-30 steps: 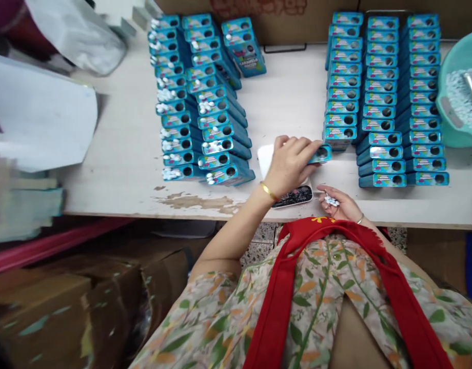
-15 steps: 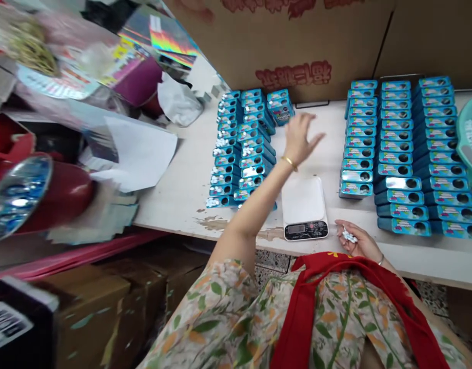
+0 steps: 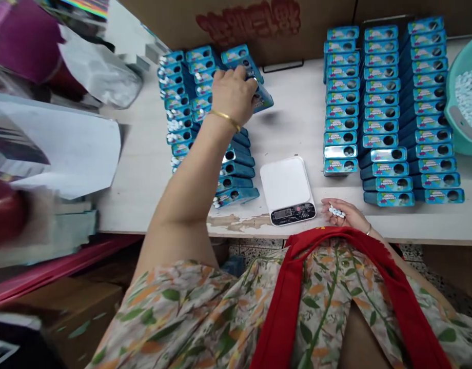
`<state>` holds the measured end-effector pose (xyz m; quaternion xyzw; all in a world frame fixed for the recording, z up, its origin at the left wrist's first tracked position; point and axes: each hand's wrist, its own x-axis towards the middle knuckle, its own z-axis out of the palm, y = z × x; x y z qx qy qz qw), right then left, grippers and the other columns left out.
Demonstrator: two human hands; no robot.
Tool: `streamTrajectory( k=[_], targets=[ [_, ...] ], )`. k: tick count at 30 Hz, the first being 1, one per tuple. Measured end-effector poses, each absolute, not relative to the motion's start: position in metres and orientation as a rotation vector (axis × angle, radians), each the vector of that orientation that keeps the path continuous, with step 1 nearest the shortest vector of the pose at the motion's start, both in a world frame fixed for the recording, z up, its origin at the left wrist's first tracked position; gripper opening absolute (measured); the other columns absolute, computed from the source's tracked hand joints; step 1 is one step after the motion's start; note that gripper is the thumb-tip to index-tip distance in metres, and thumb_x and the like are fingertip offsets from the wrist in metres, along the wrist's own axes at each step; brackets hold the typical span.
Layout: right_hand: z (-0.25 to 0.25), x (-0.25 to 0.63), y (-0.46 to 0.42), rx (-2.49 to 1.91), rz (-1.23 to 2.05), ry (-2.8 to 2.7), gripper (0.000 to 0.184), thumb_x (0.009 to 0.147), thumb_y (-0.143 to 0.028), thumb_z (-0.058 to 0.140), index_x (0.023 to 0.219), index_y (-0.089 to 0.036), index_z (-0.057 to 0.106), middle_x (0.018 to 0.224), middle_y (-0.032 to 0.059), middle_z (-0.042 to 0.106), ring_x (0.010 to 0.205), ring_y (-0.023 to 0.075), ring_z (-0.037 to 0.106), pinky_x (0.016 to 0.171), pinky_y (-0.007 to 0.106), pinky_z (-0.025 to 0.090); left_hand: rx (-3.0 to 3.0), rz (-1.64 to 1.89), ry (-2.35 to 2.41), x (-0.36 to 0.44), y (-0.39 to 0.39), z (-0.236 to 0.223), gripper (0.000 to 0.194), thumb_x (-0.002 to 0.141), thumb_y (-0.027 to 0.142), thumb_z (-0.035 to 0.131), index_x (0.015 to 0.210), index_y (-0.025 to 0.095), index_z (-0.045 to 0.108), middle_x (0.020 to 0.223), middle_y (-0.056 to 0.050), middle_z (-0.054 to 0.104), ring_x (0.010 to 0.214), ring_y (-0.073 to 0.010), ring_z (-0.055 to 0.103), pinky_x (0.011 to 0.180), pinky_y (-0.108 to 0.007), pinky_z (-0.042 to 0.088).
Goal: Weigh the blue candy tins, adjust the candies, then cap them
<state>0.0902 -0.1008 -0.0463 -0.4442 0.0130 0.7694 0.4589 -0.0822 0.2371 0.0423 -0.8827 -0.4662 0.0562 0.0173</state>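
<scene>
My left hand (image 3: 234, 95) is closed round the top of a blue tin (image 3: 263, 99) beside the left-hand rows. This tin leans, with its lower end toward the right and a shadow on the table near it. Some of its top is hidden by my fingers. My right hand (image 3: 349, 214) lies palm up at the table's front edge, cupping a few small white and pale blue candies (image 3: 336, 211). A white kitchen scale (image 3: 286, 184) with nothing on its plate stands between my hands.
Rows of blue tins with round holes in their tops (image 3: 380, 113) stand on the right. More rows (image 3: 178, 110) on the left have candies on their tops. A turquoise basin (image 3: 457, 120) of candies sits far right. A cardboard box (image 3: 316, 31) borders the back.
My left hand has moved left from above the table, open and bare before, and now grips a tin. My right hand still holds the candies. The view has shifted.
</scene>
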Motion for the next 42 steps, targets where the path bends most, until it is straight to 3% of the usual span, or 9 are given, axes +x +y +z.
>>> streamTrajectory(
  k=[3,7,10,13,16,19,24,33,42],
  targets=[
    [-0.041,0.085,-0.104,-1.07,1.934,0.015,0.027,0.077,-0.027,0.077,0.1,-0.014,0.072,0.085,0.0069,0.074,0.067,0.0143,0.07,0.057,0.02,0.054,-2.788,0.328,-1.225,-0.093,0.161,0.08,0.03,0.097,0.035,0.048,0.111,0.017,0.066,0.121,-0.011,0.058,0.101,-0.0253,0.053,0.088,-0.042,0.046],
    [-0.036,0.077,-0.111,-1.075,1.915,0.004,0.023,0.082,-0.024,0.071,0.101,-0.012,0.073,0.087,0.009,0.075,0.075,0.0177,0.074,0.064,0.024,0.059,-2.944,0.306,-0.958,-0.1,0.091,0.077,0.023,0.095,0.032,0.051,0.097,0.017,0.069,0.101,-0.011,0.065,0.085,-0.0215,0.057,0.072,-0.035,0.044],
    [-0.031,0.074,-0.115,-1.061,1.914,0.011,0.021,0.084,-0.02,0.067,0.102,-0.01,0.072,0.091,0.0129,0.075,0.082,0.0199,0.075,0.071,0.026,0.061,-2.95,0.351,-0.921,-0.103,0.074,0.061,0.019,0.095,0.028,0.053,0.094,0.017,0.068,0.098,-0.012,0.066,0.082,-0.0238,0.06,0.067,-0.036,0.043],
    [-0.025,0.073,-0.118,-1.029,1.922,0.065,0.02,0.086,-0.019,0.062,0.102,-0.01,0.071,0.097,0.014,0.075,0.089,0.0204,0.075,0.078,0.028,0.062,-2.942,0.327,-0.961,-0.104,0.069,0.063,0.019,0.093,0.03,0.06,0.103,0.016,0.066,0.106,-0.014,0.066,0.088,-0.0283,0.062,0.071,-0.04,0.047],
    [-0.02,0.072,-0.116,-0.988,1.923,0.172,0.021,0.088,-0.02,0.058,0.103,-0.011,0.07,0.105,0.014,0.075,0.097,0.0202,0.074,0.083,0.029,0.062,-2.932,0.134,-0.951,-0.101,0.05,0.074,0.04,0.09,0.04,0.066,0.119,0.013,0.06,0.122,-0.017,0.061,0.104,-0.034,0.059,0.081,-0.045,0.05],
    [-0.019,0.07,-0.114,-0.969,1.887,0.26,0.021,0.091,-0.024,0.056,0.103,-0.013,0.069,0.103,0.0105,0.074,0.098,0.0198,0.072,0.086,0.032,0.062,-3.183,-0.009,-0.729,-0.091,0.011,0.065,0.036,0.098,0.041,0.054,0.123,0.015,0.058,0.12,-0.015,0.061,0.102,-0.0286,0.06,0.081,-0.04,0.051],
    [-0.025,0.071,-0.115,-1.073,1.77,0.269,0.016,0.09,-0.035,0.063,0.09,-0.02,0.066,0.084,0.0029,0.071,0.086,0.0183,0.069,0.077,0.031,0.061,-3.443,-0.007,-0.604,-0.067,-0.048,0.009,0.032,0.104,0.022,0.039,0.131,0.014,0.053,0.111,-0.013,0.062,0.101,-0.0219,0.058,0.082,-0.032,0.049],
    [-0.028,0.071,-0.113,-1.111,1.784,0.234,0.009,0.089,-0.026,0.059,0.092,-0.02,0.065,0.085,0.0027,0.068,0.086,0.0163,0.068,0.072,0.027,0.06,-3.453,-0.136,-0.941,-0.071,-0.055,-0.011,0.024,0.103,0.027,0.043,0.111,0.014,0.061,0.109,-0.011,0.058,0.098,-0.0212,0.056,0.079,-0.028,0.046],
    [-0.027,0.068,-0.108,-1.102,1.834,0.242,0.01,0.083,-0.025,0.061,0.092,-0.021,0.063,0.09,0.0053,0.071,0.099,0.0252,0.07,0.078,0.041,0.064,-3.596,-0.196,-0.91,-0.073,-0.044,-0.012,0.02,0.099,0.012,0.041,0.107,0.014,0.06,0.11,-0.01,0.058,0.099,-0.0181,0.058,0.08,-0.026,0.047]
  ],
)
